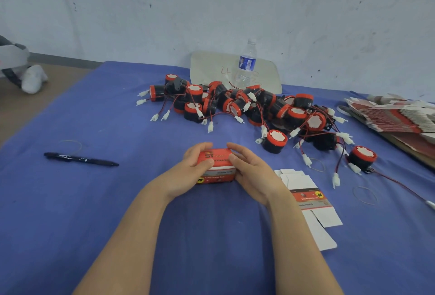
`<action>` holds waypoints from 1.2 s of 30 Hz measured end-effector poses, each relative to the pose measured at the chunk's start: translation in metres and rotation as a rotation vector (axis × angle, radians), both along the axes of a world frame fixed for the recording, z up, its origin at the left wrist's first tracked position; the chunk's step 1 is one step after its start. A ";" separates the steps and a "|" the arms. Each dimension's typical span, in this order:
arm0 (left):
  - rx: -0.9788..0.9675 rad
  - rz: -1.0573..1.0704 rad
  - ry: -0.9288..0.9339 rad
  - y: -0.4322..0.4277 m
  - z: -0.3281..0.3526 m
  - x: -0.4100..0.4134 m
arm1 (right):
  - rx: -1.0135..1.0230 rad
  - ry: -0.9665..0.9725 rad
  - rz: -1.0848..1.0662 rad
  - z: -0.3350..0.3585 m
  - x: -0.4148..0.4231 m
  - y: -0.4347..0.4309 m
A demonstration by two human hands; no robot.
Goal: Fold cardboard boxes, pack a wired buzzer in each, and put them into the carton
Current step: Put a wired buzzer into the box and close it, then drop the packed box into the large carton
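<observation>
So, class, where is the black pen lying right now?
In the head view the black pen lies on the blue cloth to the person's left, apart from the left hand, with a rubber band just behind it.

Blue-covered table (70,224) — buzzers (235,104), pen (81,159), flat boxes (308,191), bottle (246,64).

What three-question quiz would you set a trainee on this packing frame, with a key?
1. True or false: both hands hold the red box.
2. What lies left of the hands on the blue cloth: A) a black pen B) scissors C) a tape roll?
3. Fill in: the flat unfolded box blank lies to the ___ of the right hand.

Key: 1 true; 2 A; 3 right. The left hand grips the box's left end and the right hand its right end. Loose buzzers lie piled beyond, near a water bottle.
</observation>
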State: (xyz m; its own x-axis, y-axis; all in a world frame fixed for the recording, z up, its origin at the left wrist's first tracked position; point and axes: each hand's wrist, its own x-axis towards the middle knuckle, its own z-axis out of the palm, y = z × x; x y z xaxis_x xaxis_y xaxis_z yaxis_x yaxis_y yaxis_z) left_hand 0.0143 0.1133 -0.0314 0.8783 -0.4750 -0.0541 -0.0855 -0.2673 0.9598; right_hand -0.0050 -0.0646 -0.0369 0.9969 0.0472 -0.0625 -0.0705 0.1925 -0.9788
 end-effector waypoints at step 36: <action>-0.540 -0.259 -0.187 -0.280 0.160 -0.178 | -0.535 -0.483 -1.300 0.162 -0.240 -0.157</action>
